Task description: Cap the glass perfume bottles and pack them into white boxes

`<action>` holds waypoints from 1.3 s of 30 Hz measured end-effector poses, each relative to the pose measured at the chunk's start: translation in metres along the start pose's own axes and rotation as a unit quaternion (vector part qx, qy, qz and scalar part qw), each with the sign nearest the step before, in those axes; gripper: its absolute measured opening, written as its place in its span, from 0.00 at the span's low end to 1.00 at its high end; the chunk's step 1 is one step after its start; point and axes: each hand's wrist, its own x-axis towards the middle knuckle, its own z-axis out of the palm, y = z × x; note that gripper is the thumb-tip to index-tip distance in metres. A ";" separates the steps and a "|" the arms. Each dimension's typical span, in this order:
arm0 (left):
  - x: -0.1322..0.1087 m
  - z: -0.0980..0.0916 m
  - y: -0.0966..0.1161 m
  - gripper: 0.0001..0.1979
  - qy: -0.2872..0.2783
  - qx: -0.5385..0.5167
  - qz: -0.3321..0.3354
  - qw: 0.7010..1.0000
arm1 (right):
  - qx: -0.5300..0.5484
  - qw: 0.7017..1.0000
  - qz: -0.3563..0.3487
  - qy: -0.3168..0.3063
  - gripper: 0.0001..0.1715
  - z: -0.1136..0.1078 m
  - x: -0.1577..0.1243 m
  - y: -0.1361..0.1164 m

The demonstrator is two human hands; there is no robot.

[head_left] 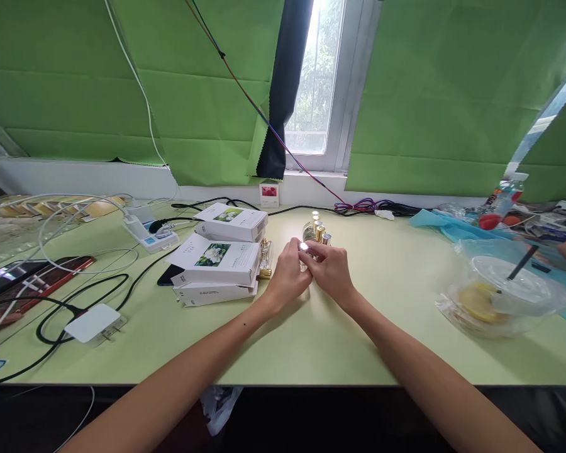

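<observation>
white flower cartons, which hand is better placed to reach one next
Left, most likely: the left hand is nearer the cartons, and the right hand would cross past it. Both meet at a small shiny-topped item, so neither looks free.

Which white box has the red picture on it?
The small box standing at the far edge of the table, just below the black curtain. The white boxes left of the left hand show white flowers or no picture.
</observation>
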 end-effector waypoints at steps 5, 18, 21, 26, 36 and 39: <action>0.000 -0.001 0.001 0.11 -0.004 -0.002 0.008 1.000 | 0.013 0.999 0.003 -0.036 0.13 -0.003 0.002 -0.002; 0.002 -0.002 -0.002 0.09 -0.015 -0.031 -0.007 0.999 | 0.078 0.995 0.040 -0.037 0.14 0.002 0.002 0.003; 0.003 -0.002 -0.002 0.10 -0.017 -0.036 -0.004 0.999 | 0.081 0.995 0.038 -0.037 0.15 0.001 0.002 0.003; 0.001 -0.002 -0.002 0.13 -0.016 -0.031 -0.001 0.999 | 0.068 0.997 0.012 -0.042 0.15 -0.006 0.002 0.002; 0.000 -0.003 0.000 0.13 -0.045 0.036 -0.021 0.998 | 0.030 0.999 -0.020 -0.016 0.12 -0.013 0.003 0.003; 0.001 -0.005 0.001 0.15 -0.060 0.042 -0.034 0.997 | 0.028 0.999 -0.030 -0.010 0.11 -0.014 0.004 0.005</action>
